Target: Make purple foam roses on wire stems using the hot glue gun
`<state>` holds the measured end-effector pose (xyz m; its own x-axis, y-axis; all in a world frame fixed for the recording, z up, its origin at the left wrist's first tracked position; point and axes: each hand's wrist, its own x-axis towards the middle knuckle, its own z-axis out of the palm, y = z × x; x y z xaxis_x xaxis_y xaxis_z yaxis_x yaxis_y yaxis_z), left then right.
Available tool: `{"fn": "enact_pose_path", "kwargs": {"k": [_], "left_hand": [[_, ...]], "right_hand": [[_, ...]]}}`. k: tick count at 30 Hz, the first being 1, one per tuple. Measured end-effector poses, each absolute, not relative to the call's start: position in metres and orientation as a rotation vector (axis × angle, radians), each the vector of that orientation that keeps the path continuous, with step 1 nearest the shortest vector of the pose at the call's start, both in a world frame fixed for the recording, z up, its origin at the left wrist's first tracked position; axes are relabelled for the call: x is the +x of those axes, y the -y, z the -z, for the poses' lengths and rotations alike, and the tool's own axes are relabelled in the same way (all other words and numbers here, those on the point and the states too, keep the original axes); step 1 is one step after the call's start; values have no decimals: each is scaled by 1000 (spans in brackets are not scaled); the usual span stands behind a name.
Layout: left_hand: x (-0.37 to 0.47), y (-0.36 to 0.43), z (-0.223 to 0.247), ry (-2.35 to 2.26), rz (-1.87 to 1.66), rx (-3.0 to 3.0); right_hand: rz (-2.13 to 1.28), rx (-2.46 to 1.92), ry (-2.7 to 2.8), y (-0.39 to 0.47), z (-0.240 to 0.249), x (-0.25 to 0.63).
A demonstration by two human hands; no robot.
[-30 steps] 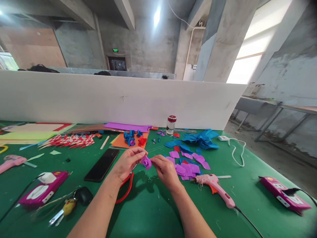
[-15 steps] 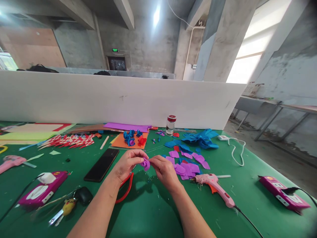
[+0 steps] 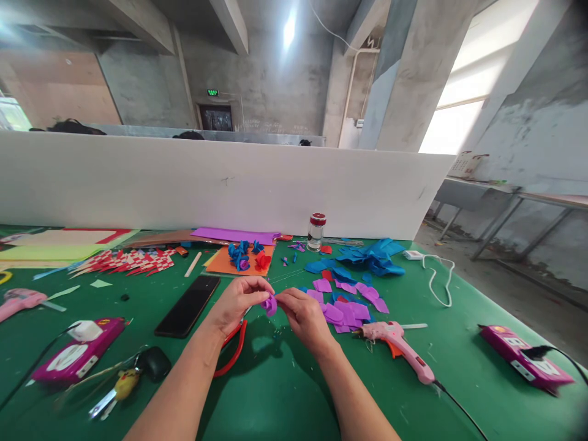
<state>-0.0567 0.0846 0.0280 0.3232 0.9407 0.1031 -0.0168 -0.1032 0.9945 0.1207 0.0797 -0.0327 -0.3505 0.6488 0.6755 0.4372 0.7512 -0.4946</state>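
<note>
Head view: the purple flower (image 3: pixel 271 306) is above the table (image 3: pixel 280 401), clamped on its left between fingers of the left hand (image 3: pixel 239 303), while the right hand (image 3: pixel 304 315) brings its fingers together just beside its right edge, contact unclear.

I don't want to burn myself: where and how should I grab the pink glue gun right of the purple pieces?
Take the pink glue gun by its handle, probably with the right hand, the nearer one, coming from the near right: the slim handle slants that way, ending at the black cord, while the nozzle points left toward the purple pieces.
</note>
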Motion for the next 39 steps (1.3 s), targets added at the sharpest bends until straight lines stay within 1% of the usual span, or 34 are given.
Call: {"fn": "enact_pose_path", "kwargs": {"k": [20, 28, 39], "left_hand": [[-60, -89, -27, -921, -1023, 1399], [-64, -90, -25, -914, -971, 1509], [-66, -90, -24, -878, -956, 1515]], "right_hand": [[-298, -829, 2000, -78, 30, 122], [-298, -829, 2021, -78, 30, 122], [-317, -819, 2007, -78, 30, 121]]}}
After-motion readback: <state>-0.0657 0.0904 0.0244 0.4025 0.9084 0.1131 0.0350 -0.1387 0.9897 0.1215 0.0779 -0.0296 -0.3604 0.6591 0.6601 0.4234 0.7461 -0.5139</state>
